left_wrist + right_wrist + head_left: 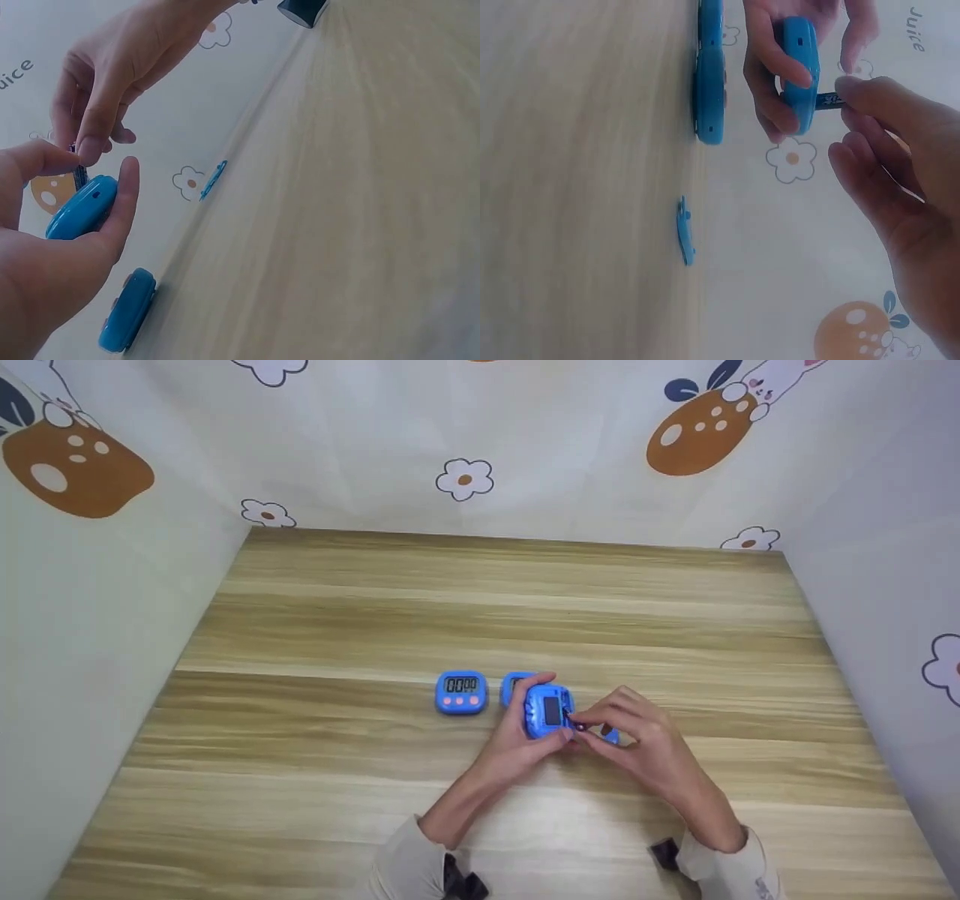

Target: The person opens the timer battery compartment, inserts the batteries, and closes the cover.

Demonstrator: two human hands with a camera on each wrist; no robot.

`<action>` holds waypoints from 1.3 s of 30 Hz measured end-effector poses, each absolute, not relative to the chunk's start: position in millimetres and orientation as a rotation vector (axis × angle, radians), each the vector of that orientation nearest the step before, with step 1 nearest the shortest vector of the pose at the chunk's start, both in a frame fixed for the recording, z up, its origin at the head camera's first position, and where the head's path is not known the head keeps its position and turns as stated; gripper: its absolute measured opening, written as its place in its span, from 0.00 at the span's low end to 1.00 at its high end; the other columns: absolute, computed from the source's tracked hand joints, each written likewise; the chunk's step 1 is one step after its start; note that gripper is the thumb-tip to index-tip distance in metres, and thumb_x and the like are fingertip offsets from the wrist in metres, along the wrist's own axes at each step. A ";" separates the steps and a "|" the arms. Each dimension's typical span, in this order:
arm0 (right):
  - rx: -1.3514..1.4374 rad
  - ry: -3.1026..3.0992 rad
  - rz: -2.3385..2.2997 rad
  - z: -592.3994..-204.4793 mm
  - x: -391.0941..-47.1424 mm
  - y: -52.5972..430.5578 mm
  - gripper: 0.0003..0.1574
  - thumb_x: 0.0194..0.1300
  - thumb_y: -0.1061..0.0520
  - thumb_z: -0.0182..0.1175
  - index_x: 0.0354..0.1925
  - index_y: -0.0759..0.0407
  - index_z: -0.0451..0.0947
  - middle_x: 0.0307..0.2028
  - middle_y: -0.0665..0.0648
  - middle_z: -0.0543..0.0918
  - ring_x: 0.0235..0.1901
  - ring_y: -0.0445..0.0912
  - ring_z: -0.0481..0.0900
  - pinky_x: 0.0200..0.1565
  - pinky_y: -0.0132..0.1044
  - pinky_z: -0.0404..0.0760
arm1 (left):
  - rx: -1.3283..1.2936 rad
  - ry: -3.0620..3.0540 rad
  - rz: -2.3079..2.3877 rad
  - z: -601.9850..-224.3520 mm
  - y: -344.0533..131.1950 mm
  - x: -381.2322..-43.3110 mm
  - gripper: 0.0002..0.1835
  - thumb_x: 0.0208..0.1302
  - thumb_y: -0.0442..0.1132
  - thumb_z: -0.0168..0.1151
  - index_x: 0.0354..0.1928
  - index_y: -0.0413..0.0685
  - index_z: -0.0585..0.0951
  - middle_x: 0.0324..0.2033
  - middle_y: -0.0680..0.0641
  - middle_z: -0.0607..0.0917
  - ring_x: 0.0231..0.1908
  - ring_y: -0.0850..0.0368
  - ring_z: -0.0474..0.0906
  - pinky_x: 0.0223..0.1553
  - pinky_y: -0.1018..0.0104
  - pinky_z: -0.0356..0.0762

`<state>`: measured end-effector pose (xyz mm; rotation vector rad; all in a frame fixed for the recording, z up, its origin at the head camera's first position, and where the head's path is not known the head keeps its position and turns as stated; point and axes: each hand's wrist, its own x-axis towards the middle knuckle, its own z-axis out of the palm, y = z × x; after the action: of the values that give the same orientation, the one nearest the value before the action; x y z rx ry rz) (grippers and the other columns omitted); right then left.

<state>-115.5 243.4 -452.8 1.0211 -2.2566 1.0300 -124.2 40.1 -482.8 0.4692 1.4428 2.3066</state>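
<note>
My left hand (pixel 514 744) grips a blue digital timer (pixel 537 721) by its edges, its back turned up with a dark panel showing. A small dark cylindrical battery (pixel 829 100) stands out from the timer's back, pinched between the thumb and fingers of my right hand (pixel 646 739). In the right wrist view the battery's inner end meets the timer; how deep it sits is hidden. On the table beneath my right hand lies a thin blue battery cover (pixel 685 232), partly hidden in the head view.
A blue timer (pixel 461 693) with pink buttons and a lit-up digit display lies left of my hands. Another blue timer (pixel 511 687) lies behind my left hand, partly covered. Pale patterned cloth walls (pixel 360 450) border the wooden table (pixel 300 735) at the back and sides.
</note>
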 end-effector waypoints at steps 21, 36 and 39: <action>0.792 -2.535 1.382 -440.9 -109.2 247.5 0.27 0.57 0.61 0.72 0.56 0.60 0.80 0.38 0.53 0.84 0.36 0.48 0.82 0.33 0.40 0.84 | 0.617 1.590 2.258 -481.1 35.9 -125.2 0.37 0.63 0.28 0.64 0.72 0.47 0.60 0.61 0.40 0.69 0.57 0.46 0.73 0.53 0.55 0.77; 0.555 -2.578 1.741 -453.4 -110.3 244.0 0.29 0.60 0.54 0.70 0.59 0.48 0.74 0.39 0.50 0.85 0.36 0.48 0.84 0.35 0.41 0.84 | 0.574 1.726 2.283 -482.7 39.2 -126.9 0.34 0.57 0.24 0.68 0.64 0.48 0.68 0.57 0.42 0.72 0.55 0.48 0.73 0.50 0.53 0.80; 0.445 -2.540 1.971 -456.9 -110.6 241.6 0.30 0.59 0.61 0.71 0.58 0.53 0.71 0.40 0.59 0.82 0.36 0.54 0.83 0.35 0.42 0.84 | 0.610 1.692 2.272 -483.5 40.3 -126.0 0.34 0.57 0.23 0.66 0.65 0.47 0.66 0.57 0.41 0.71 0.53 0.46 0.73 0.46 0.52 0.82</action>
<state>-110.6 241.6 -456.9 0.4451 -2.5404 1.9713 -126.0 40.3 -483.5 0.6100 1.6917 2.2716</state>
